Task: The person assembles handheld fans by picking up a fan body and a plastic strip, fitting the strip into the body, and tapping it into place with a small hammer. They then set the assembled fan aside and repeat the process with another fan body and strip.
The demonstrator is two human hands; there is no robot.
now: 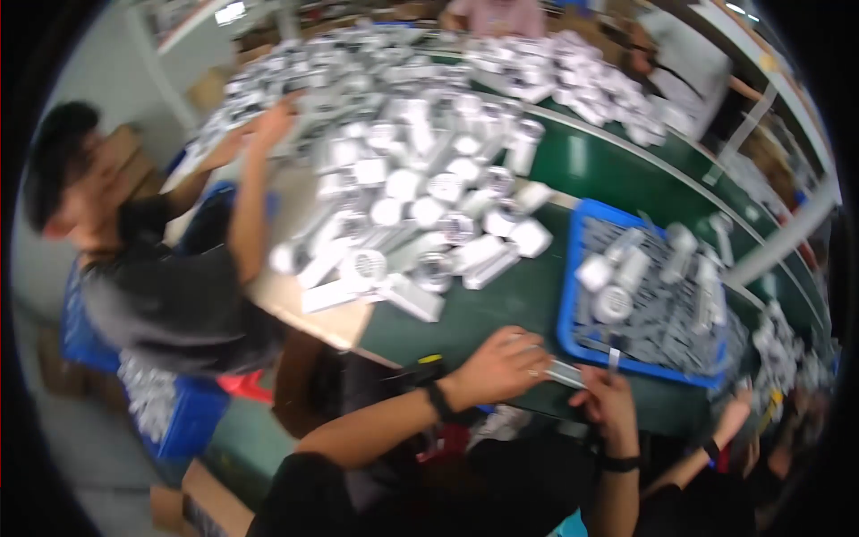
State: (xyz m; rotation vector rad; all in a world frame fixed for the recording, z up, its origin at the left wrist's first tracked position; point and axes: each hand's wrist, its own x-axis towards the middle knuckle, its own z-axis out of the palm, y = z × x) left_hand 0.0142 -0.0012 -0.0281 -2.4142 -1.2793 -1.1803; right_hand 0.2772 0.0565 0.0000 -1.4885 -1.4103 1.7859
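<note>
Left hand (501,365) and right hand (608,398) both pinch 1 small clear piece (565,372) at the blue tray's (573,259) 7 o'clock corner. Tray's partly filled (blurry though); huge white pile (420,224) at 11 o'clock looks untouched, so lots left.

Green table (501,300) under a heap of small white boxes (420,206), blue tray (567,295) at its near edge.
</note>
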